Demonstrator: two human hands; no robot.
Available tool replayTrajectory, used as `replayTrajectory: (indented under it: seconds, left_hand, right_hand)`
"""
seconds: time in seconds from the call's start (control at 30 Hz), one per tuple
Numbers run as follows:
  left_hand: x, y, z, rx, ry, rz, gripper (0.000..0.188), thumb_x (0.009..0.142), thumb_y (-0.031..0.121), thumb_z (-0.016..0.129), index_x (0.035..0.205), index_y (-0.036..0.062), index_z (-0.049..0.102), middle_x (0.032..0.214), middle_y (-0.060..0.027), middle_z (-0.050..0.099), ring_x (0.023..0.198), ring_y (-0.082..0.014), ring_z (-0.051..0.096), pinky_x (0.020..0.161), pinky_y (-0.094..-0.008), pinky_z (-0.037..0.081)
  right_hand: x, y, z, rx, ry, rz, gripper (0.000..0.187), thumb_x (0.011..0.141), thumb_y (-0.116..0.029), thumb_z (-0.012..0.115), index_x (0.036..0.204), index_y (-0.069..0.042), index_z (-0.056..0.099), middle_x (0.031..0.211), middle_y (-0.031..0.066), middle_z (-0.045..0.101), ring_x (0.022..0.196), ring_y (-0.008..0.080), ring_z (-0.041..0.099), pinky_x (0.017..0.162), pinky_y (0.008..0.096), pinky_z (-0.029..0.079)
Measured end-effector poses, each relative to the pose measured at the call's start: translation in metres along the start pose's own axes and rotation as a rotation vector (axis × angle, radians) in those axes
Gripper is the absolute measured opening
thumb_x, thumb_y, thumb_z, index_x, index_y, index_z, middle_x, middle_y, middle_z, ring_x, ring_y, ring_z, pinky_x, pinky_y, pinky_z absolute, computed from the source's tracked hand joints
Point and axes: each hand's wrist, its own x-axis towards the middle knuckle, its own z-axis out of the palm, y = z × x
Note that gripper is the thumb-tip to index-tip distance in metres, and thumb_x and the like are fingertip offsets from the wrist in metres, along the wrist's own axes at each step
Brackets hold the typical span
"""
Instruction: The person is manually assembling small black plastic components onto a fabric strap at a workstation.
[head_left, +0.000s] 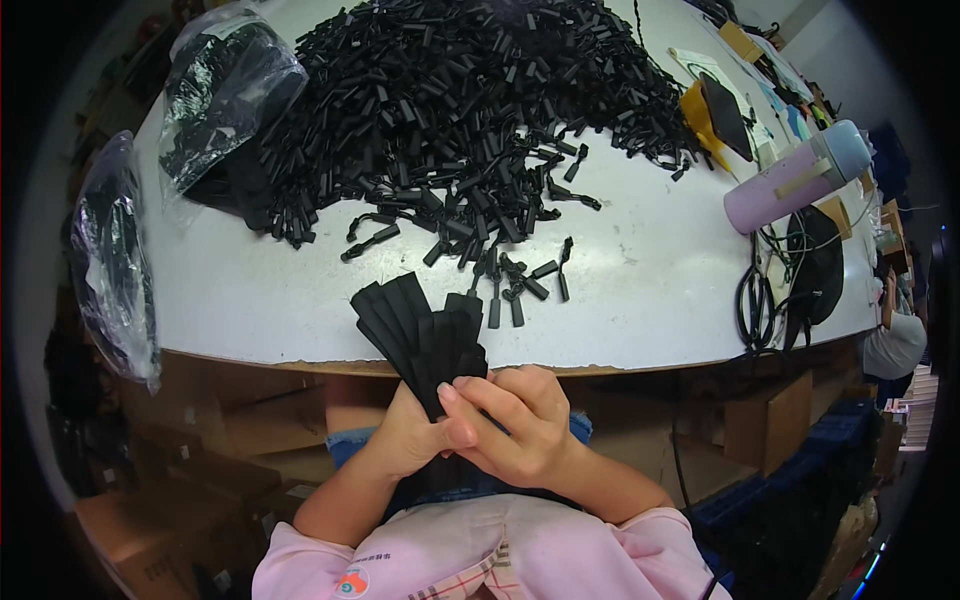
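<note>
A fanned bundle of flat black fabric strips (425, 330) rises in front of me at the table's near edge. My left hand (405, 440) is closed round its lower end. Against the same bundle, my right hand (520, 425) presses with bent fingers and thumb, closed on the strips near their base. Just past the tips of the strips lie several loose small black pieces with short cord loops (510, 285). Behind them spreads a large heap of the same black pieces (450, 110). The lower ends of the strips are hidden by my hands.
Clear plastic bags with black contents (225, 90) stand at the left; another bag (115, 260) hangs over the left edge. On the right of the white table (640, 290) are a lilac bottle (785, 185), a phone on a yellow stand (725, 115) and coiled black cables (757, 305). Cardboard boxes (150, 520) sit below.
</note>
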Motion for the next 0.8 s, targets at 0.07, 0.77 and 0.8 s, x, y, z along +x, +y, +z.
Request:
replayTrajectory:
  seconds: [0.07,0.77,0.8]
  left_hand:
    - [0.0,0.0,0.0,-0.002,-0.009,0.015,0.064,0.056,0.04,0.075,0.099,0.0033,0.044,0.077,0.0007,0.047,0.055,-0.0044,0.044,0.041,-0.0158,0.034]
    - [-0.003,0.001,0.001,0.061,0.03,0.048,0.029,0.066,0.014,0.069,0.084,0.0024,0.049,0.072,-0.0017,0.05,0.053,-0.0057,0.046,0.045,-0.0166,0.036]
    - [-0.003,0.0,0.001,0.042,0.02,0.06,0.025,0.068,0.013,0.067,0.083,0.0019,0.049,0.07,-0.0025,0.05,0.052,-0.0065,0.046,0.044,-0.0173,0.037]
  right_hand:
    - [-0.001,-0.001,0.0,0.006,0.006,-0.001,0.033,0.054,-0.016,0.064,0.085,-0.005,0.062,0.086,0.0043,0.055,0.071,0.0179,0.047,0.057,0.0277,0.038]
    - [-0.012,0.011,-0.003,0.809,0.02,0.564,0.018,0.063,0.008,0.06,0.076,0.001,0.051,0.08,0.0108,0.049,0.069,0.0126,0.046,0.059,0.0201,0.036]
    - [-0.013,0.011,-0.003,0.808,0.02,0.565,0.018,0.063,0.008,0.06,0.076,0.001,0.051,0.08,0.0108,0.049,0.069,0.0126,0.046,0.059,0.0201,0.036]
